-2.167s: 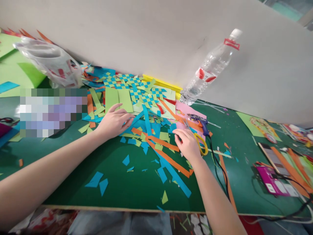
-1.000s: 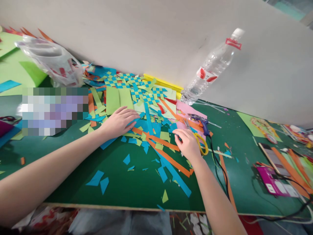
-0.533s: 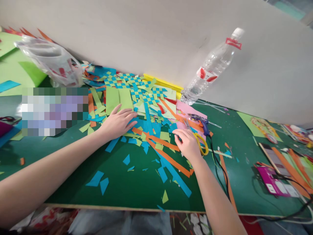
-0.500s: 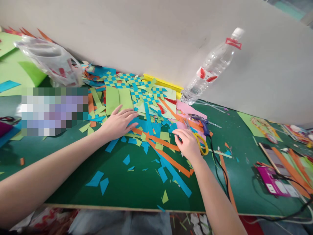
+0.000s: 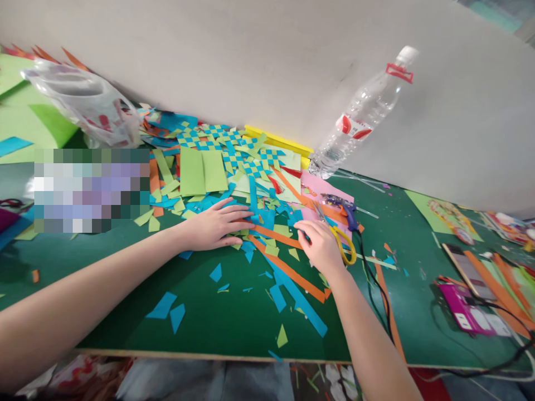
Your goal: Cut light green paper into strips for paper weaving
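Blue and green paper scraps (image 5: 282, 229) lie just beyond and beside the fingers of a left hand (image 5: 216, 225), spread palm-down over the pieces on a green table (image 5: 200, 312). The right hand (image 5: 318, 243) rests near yellow-handled scissors (image 5: 345, 248), its fingers curled, thumb and forefinger slightly apart; whether it grips anything cannot be told.

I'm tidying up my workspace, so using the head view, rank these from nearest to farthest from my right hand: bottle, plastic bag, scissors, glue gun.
1. Scissors: right beside your right hand, on its right.
2. Glue gun: to the right, just behind the scissors.
3. Bottle: farther back, by the wall.
4. Plastic bag: far left, near the wall.
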A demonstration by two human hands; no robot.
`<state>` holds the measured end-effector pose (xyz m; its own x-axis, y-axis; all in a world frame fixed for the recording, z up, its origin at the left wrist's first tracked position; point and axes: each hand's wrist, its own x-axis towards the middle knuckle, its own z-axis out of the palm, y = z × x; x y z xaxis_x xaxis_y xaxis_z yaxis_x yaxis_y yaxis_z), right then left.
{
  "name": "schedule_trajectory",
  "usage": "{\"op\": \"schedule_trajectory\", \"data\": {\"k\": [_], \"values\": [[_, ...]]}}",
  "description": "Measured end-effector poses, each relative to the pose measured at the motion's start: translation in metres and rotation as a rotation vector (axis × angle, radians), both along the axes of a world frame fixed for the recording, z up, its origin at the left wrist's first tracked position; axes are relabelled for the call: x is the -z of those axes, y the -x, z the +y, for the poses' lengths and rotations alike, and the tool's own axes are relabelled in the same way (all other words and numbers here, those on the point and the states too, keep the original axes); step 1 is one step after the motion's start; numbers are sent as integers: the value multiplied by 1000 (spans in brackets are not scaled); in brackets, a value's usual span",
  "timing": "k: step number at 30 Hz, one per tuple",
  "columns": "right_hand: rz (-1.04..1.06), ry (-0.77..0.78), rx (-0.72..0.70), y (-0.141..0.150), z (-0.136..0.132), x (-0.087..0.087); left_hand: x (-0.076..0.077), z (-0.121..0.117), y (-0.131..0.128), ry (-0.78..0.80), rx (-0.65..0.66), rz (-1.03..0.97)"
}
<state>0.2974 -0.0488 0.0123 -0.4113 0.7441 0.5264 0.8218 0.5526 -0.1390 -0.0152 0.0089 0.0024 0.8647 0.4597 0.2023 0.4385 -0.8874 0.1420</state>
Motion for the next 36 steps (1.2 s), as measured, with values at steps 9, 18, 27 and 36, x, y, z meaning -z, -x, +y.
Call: {"op": "schedule_trajectory", "data": {"k": [9,18,27,36], "values": [[-3,25,9,2,-1,-4,-1,0,-1,86,-66,-91],[-4,9,-5,1,-1,-4,-9,28,22,529,-477,-1133],[-9,5,-10,2,-2,-5,-8,49,40,726,-689,-1442],[-19,16,-7,1,-1,-3,10,40,34,567,-807,-1276]]}}
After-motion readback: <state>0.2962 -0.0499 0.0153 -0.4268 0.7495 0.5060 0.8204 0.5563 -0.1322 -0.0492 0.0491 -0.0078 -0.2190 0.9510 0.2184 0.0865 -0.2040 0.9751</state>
